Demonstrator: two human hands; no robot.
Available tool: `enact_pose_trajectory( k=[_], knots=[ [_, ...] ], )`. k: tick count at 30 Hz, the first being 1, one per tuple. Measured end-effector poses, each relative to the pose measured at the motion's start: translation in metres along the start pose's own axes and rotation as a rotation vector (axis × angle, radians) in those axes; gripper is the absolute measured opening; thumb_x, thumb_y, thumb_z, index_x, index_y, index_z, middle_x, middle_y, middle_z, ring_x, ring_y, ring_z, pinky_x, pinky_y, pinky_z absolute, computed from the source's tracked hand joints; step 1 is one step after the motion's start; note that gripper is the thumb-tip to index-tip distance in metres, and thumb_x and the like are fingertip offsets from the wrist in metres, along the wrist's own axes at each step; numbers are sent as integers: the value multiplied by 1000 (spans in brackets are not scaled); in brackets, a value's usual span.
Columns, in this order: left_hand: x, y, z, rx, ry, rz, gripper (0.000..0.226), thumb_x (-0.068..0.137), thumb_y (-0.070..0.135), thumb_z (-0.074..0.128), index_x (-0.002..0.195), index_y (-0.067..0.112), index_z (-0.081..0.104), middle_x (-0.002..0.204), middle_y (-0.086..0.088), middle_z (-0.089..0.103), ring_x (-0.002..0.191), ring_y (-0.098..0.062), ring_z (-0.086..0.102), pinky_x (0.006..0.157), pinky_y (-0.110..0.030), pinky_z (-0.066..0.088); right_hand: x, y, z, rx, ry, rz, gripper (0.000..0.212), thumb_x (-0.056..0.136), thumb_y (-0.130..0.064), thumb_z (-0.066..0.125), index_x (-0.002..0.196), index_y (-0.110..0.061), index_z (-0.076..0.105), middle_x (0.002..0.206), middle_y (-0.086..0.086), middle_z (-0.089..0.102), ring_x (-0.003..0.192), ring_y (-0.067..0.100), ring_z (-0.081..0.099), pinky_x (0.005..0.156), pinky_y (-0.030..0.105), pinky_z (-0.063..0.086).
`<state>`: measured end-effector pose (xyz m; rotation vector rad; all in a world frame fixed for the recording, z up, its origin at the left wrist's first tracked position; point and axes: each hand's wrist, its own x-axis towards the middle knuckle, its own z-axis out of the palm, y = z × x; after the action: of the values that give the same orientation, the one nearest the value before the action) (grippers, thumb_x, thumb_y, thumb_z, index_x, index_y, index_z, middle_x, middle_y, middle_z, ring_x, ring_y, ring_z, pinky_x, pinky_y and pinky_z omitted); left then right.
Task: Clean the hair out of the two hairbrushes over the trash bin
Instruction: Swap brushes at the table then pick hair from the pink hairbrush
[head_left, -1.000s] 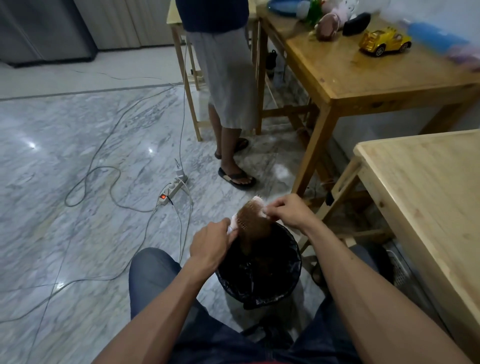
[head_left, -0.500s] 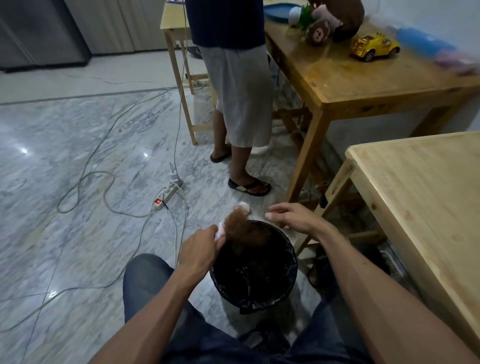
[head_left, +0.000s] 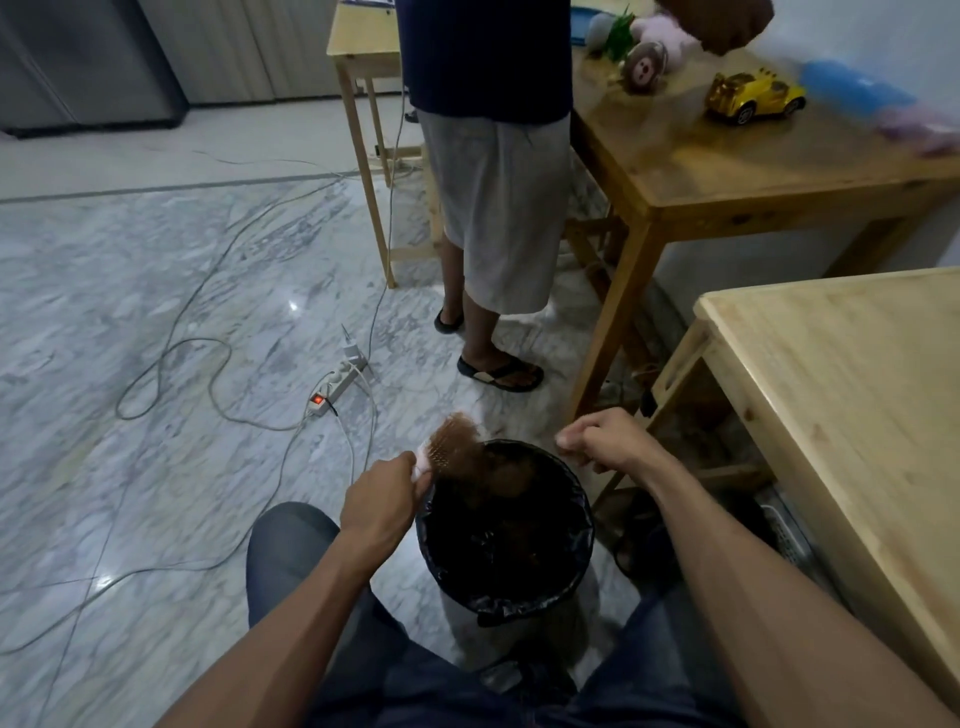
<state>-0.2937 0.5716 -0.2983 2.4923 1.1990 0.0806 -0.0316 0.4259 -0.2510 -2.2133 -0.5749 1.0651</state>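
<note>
While our left hand (head_left: 382, 501) grips the hairbrush (head_left: 453, 446) by its hidden handle at the trash bin's (head_left: 582, 566) far-left rim, our right hand (head_left: 605, 440) hovers beside it, fingers pinched; we cannot tell whether hair is between them. Bristles blur under brown hair.

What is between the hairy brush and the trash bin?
Nothing visible. The left hand holds the brush right above the far left rim of the open trash bin, so pulled hair can drop straight in.
</note>
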Motion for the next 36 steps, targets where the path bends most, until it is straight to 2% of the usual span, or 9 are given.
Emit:
enact_pose_trajectory(
  k=[3, 6, 10, 18, 21, 27, 29, 33, 36],
  knots=[
    [-1, 17, 3, 23, -15, 61, 34, 101, 42, 47, 78, 17, 39, 65, -2, 47, 61, -32, 50, 51, -36, 29, -1, -10, 9, 99, -133, 35, 31, 95, -36, 68, 121, -19, 71, 116, 2, 73, 86, 15, 71, 58, 23, 52],
    [0, 34, 4, 87, -17, 116, 29, 101, 42, 46, 91, 15, 49, 78, -8, 59, 75, -35, 62, 55, -35, 33, -2, -19, 22, 74, -197, 4, 55, 83, -65, 72, 117, -22, 72, 104, -5, 77, 85, 14, 75, 59, 24, 53],
    [6, 37, 2, 74, -25, 109, 31, 100, 44, 48, 92, 14, 51, 81, -9, 60, 78, -35, 62, 57, -36, 35, 6, -21, 31, 5, -137, -91, 28, 88, -28, 81, 93, -1, 80, 68, -2, 73, 59, 10, 61, 51, 20, 47],
    [16, -14, -6, -20, -13, -39, 38, 98, 49, 51, 79, 17, 45, 65, 0, 46, 64, -31, 51, 51, -35, 32, 12, 20, -10, -57, -7, 5, 21, 89, -20, 81, 70, -10, 79, 64, 2, 72, 61, 14, 61, 60, 28, 51],
    [16, -7, -7, 21, -24, 20, 38, 99, 49, 50, 80, 16, 45, 66, -2, 47, 64, -34, 54, 51, -36, 33, 10, 19, -8, -50, -129, 37, 13, 90, -21, 78, 101, -16, 82, 84, -2, 73, 77, 12, 65, 68, 29, 52],
    [11, 31, -4, 66, -37, 154, 30, 99, 45, 48, 90, 17, 49, 76, -6, 60, 75, -35, 63, 54, -37, 37, 4, -8, 16, -9, -226, -143, 71, 81, -43, 81, 146, -26, 57, 131, -9, 50, 128, 11, 47, 101, 32, 39],
    [10, 42, -6, 74, -36, 167, 27, 99, 45, 48, 90, 20, 46, 78, -6, 59, 78, -34, 63, 56, -37, 36, 4, -12, 24, -34, -236, -175, 71, 78, -49, 84, 140, -21, 64, 126, -11, 58, 120, 10, 54, 98, 31, 42],
    [11, 40, -11, 36, -21, 117, 29, 98, 42, 51, 85, 18, 45, 75, -6, 55, 76, -36, 60, 56, -37, 34, 11, -3, 31, -84, -145, -171, 17, 83, -32, 85, 90, -17, 85, 89, -4, 80, 91, 12, 72, 86, 31, 57],
    [12, 23, -11, -15, -2, 41, 35, 98, 43, 52, 77, 16, 43, 66, -3, 51, 67, -34, 55, 52, -37, 31, 11, 7, 20, -119, -119, -132, 13, 83, -29, 85, 78, -17, 84, 87, -1, 80, 92, 14, 72, 83, 32, 56]
  ],
)
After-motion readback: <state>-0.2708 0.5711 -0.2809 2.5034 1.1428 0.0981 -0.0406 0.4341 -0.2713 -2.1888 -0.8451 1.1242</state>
